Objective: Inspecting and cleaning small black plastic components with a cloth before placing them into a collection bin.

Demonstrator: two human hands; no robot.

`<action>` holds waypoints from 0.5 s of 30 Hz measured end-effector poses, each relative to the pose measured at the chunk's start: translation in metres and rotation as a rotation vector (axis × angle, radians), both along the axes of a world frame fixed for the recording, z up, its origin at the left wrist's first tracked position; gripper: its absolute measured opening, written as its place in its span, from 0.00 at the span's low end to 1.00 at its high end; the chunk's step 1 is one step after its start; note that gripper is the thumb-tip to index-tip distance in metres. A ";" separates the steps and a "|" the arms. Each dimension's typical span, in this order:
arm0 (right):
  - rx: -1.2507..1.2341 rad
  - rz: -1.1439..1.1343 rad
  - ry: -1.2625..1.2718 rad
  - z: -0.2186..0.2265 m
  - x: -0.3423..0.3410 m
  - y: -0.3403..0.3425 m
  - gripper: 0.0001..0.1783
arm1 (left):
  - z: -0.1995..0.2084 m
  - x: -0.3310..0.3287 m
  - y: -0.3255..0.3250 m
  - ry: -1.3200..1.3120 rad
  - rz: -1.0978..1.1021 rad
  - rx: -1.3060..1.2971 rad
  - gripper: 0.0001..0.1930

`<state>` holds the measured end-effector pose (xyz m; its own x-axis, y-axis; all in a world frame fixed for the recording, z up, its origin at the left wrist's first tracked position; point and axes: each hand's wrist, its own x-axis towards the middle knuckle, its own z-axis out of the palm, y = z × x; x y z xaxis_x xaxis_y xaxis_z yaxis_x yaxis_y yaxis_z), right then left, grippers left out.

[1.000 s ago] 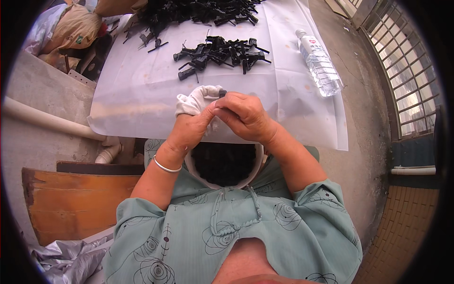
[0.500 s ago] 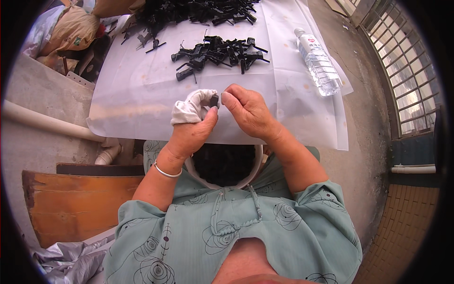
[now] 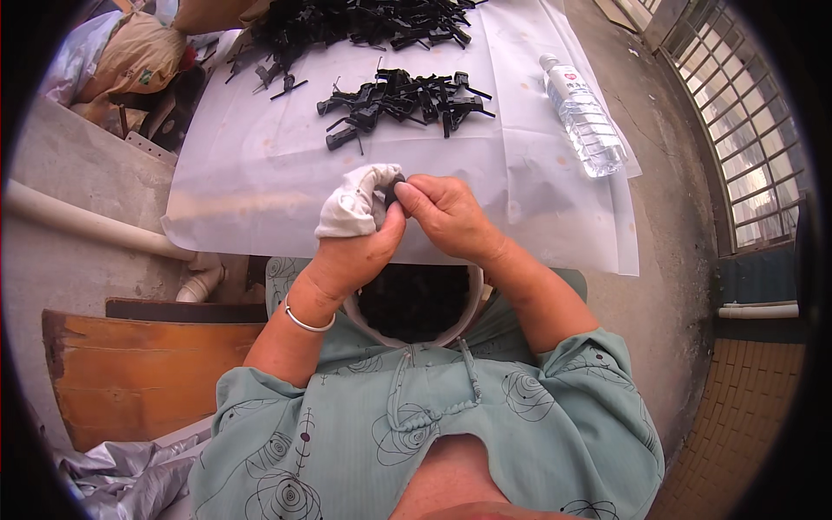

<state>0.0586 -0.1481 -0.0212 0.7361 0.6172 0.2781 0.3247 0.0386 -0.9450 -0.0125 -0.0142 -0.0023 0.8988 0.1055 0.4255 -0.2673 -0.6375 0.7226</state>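
Note:
My left hand (image 3: 360, 217), its fingers covered by a white cloth glove, pinches a small black plastic part (image 3: 392, 192) above the near edge of the table. My right hand (image 3: 451, 212) is bare and meets it there, thumb and forefinger closed on the right side of the same part. Fingers hide most of the part's shape. Farther off on the table lies a small heap of black plastic parts (image 3: 399, 97) with thin stems. Below my hands, between my knees, stands a round white bucket (image 3: 476, 299) with dark contents.
A white plastic sheet (image 3: 260, 186) covers the table. Toward the back is a larger pile of black parts (image 3: 347, 22). A clear water bottle (image 3: 582, 117) lies at the right. Left are a pipe (image 3: 95, 221), an orange-brown board (image 3: 147, 373) and sacks (image 3: 139, 61).
My right hand has moved slightly left, closing the gap to my left hand, and its fingertips now grip the black part. The heaps and bottle stay put.

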 end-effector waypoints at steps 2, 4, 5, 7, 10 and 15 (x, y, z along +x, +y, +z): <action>0.027 0.035 -0.009 0.001 0.007 -0.006 0.11 | 0.000 0.007 0.003 0.049 -0.062 -0.315 0.15; -0.145 0.044 -0.102 0.011 0.012 -0.012 0.09 | -0.002 0.010 0.011 0.062 -0.072 -0.441 0.15; -0.321 0.034 -0.190 0.014 0.013 -0.016 0.08 | -0.002 0.010 0.013 0.084 -0.100 -0.570 0.15; -0.261 0.039 -0.201 0.010 0.015 -0.019 0.07 | 0.004 0.008 0.013 0.194 -0.142 -0.733 0.15; -0.093 0.031 -0.233 0.009 0.017 -0.020 0.06 | 0.009 0.005 0.011 0.238 -0.137 -0.830 0.14; 0.099 0.017 -0.140 0.008 0.011 -0.014 0.06 | 0.009 0.002 0.001 0.278 -0.244 -0.537 0.17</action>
<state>0.0696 -0.1621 -0.0129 0.6751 0.5939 0.4376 0.4518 0.1362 -0.8817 -0.0105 -0.0132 0.0067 0.9928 0.0179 0.1185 -0.1157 -0.1132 0.9868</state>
